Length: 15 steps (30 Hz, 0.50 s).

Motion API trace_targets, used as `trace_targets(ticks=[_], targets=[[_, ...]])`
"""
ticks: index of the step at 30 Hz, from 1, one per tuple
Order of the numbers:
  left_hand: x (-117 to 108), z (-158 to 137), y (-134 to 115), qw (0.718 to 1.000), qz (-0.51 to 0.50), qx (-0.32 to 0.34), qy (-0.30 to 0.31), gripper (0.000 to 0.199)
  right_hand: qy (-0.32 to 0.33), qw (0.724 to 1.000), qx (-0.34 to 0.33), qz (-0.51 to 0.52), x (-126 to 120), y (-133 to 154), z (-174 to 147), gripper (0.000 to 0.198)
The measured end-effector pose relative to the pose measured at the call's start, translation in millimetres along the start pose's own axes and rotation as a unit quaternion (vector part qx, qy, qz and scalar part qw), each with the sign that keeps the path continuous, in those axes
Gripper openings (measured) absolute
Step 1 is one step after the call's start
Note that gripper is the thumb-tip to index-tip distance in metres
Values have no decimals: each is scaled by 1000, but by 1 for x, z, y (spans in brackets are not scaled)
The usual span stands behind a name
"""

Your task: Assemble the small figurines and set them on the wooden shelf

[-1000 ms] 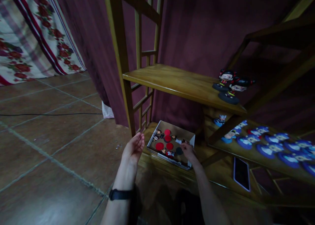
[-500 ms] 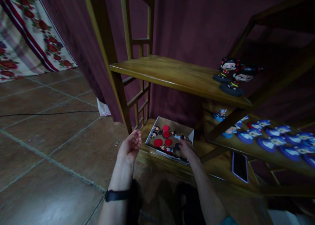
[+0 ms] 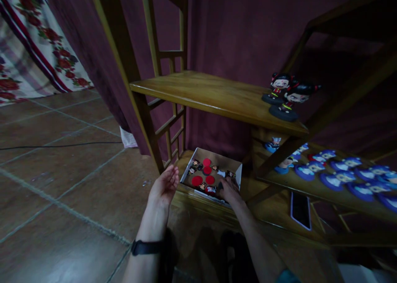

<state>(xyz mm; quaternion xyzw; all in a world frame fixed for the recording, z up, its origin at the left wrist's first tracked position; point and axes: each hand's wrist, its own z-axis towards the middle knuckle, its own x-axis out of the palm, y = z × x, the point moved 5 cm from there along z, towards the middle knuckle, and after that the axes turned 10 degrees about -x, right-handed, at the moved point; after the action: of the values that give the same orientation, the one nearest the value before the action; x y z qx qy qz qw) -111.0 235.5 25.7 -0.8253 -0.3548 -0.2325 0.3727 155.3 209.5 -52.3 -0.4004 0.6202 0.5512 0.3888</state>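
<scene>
A shallow open cardboard box (image 3: 218, 154) sits on the bottom shelf, holding several small figurines (image 3: 211, 189) that lie on their sides and several red round bases (image 3: 197, 180). My right hand (image 3: 230, 191) reaches into its right part, fingers curled at a dark round figurine base (image 3: 221, 185); the fingers hide most of that piece. Just left of the box, my left hand (image 3: 164, 186) hovers palm up with loosely bent fingers and nothing in it. A dark band circles my left wrist.
Above the box runs a wooden shelf (image 3: 198, 91) bearing two black-haired figurines (image 3: 288, 95). Rows of blue-based figurines (image 3: 336, 177) stand on the shelf to the right, with a phone (image 3: 300, 210) below them. A wooden post (image 3: 120, 60) rises on the left, beside a tiled floor (image 3: 62, 184).
My right hand has shifted slightly within the box and now covers more of the dark base. My left hand stays nearly still. The whole view has drifted a little.
</scene>
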Motion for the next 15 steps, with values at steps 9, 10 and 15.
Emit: trace_targets(ticks=[9, 10, 15], targets=[[14, -1, 25, 999, 22, -23, 4, 18, -97, 853, 92, 505, -2, -7, 11, 27], [16, 0, 30, 999, 27, -31, 9, 18, -90, 813, 108, 566, -1, -6, 10, 25], [18, 6, 52, 996, 67, -51, 30, 21, -23, 701, 142, 699, -4, 5, 5, 16]])
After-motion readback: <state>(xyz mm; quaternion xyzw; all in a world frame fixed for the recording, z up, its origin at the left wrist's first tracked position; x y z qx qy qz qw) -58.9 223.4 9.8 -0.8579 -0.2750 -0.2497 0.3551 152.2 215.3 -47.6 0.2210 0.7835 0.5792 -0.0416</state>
